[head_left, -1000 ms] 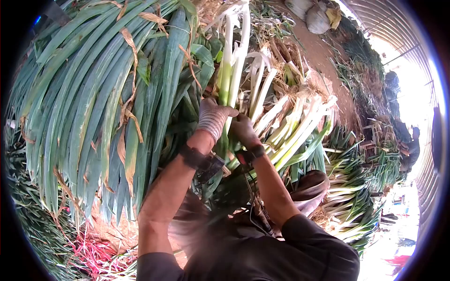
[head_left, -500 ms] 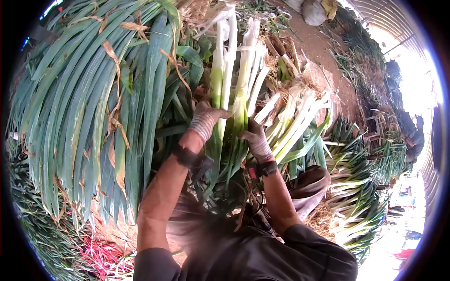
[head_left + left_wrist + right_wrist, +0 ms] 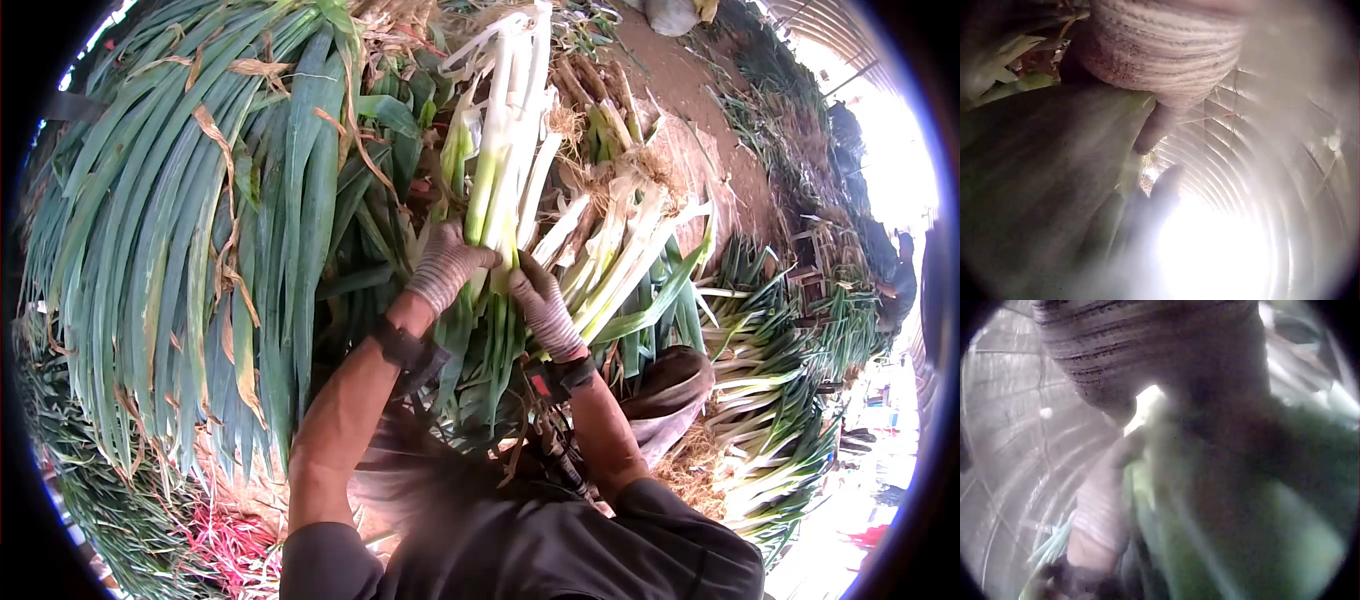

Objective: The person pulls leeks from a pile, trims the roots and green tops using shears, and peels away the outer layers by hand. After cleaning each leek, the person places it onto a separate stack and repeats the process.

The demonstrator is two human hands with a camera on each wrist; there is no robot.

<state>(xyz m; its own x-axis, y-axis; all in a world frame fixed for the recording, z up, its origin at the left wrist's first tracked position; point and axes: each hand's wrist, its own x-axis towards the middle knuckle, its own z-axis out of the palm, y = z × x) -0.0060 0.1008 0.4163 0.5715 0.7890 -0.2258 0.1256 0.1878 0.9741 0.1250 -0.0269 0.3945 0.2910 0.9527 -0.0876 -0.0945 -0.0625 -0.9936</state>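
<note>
Several green onions (image 3: pixel 492 165) stand upright in front of the person, white shanks and roots at the top, green leaves (image 3: pixel 480 345) hanging below the hands. The left hand (image 3: pixel 446 268), in a striped knit glove, grips them at the left, where white turns to green. Close beside it, the gloved right hand (image 3: pixel 545 305) holds stalks of the same bunch from the right. Leaves (image 3: pixel 1047 181) fill much of the left wrist view beneath the glove. In the right wrist view, leaves hang under the right glove (image 3: pixel 1166 350), hiding most of its fingers.
A large heap of long green onion leaves (image 3: pixel 170 270) lies at the left. More green onions (image 3: pixel 630 260) lie at the right with roots outward, and a row of them (image 3: pixel 760 400) extends farther right. Red ties (image 3: pixel 235 545) lie at the lower left.
The right hand has drawn a separate stalk up from beside the left hand. The stalks in the two hands, apart half a second ago, now stand together as one bunch.
</note>
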